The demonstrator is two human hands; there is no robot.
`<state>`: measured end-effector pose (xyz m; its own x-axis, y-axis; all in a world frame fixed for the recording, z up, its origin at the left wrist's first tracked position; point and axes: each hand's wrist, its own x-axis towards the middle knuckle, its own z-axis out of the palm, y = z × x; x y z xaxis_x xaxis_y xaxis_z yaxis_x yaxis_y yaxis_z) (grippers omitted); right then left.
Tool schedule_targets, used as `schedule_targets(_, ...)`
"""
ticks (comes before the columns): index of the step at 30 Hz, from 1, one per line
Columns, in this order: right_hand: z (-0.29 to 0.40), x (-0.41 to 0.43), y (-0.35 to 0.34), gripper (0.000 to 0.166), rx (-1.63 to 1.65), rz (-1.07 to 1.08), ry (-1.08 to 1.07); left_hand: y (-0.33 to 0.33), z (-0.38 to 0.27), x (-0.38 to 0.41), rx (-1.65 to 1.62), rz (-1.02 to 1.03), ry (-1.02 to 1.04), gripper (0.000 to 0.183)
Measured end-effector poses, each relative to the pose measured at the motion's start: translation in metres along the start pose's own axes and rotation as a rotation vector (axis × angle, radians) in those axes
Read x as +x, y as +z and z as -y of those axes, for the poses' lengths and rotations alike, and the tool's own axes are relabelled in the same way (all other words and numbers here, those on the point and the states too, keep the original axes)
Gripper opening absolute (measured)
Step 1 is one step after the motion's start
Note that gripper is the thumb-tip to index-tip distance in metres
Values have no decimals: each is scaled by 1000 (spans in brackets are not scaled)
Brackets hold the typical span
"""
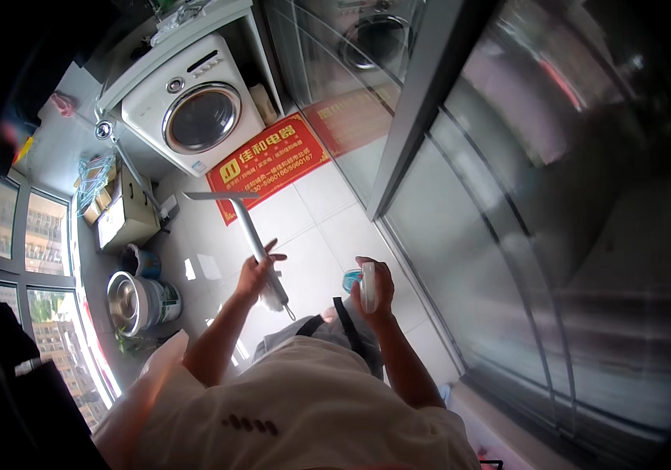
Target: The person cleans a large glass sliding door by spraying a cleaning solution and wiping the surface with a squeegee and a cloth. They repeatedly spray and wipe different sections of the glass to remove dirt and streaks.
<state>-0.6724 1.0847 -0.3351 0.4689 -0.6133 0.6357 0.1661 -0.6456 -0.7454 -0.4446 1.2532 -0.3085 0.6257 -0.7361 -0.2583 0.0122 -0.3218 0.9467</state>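
My left hand [258,275] is around the handle of a grey squeegee [245,223], holding it upright with its wide blade at the far end and a hanging loop at the near end. Some of its fingers are spread off the handle. In my right hand [379,288] is a white container or dispenser [369,286], gripped by its side; its exact kind is unclear. A blue, clear-looking part [351,281] shows beside it, close to my fingertips. Both hands are in front of my body, above the pale tiled floor.
A front-loading washing machine [200,111] stands beyond a red mat [277,158] with writing. Glass sliding doors [488,235] run along the right. At the left are a small cabinet [130,211], buckets [147,299], a plant [132,343] and windows [47,235].
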Motion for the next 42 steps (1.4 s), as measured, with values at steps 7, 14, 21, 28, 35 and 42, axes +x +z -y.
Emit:
schedule_targets(7, 45, 58, 61, 37, 397, -3, -28, -7, 16, 17, -110, 101, -1, 51)
schedule_targets(14, 47, 68, 102, 40, 647, 60, -134, -28, 47, 32, -241, 200, 117, 84)
schedule_targets(21, 26, 77, 116, 43, 690, 53, -78, -14, 61, 41, -383, 173, 182, 68)
schedule_targets(28, 14, 128, 155, 59, 742, 99, 32, -54, 47, 97, -391, 196, 366, 68)
schedule_targets(35, 47, 195, 137, 75, 742, 99, -138, -74, -82, 110, -381, 225, 332, 54)
schedule_targets(42, 93, 257, 76, 57, 742, -18, -12, -26, -154, 90, -394, 233, 333, 67)
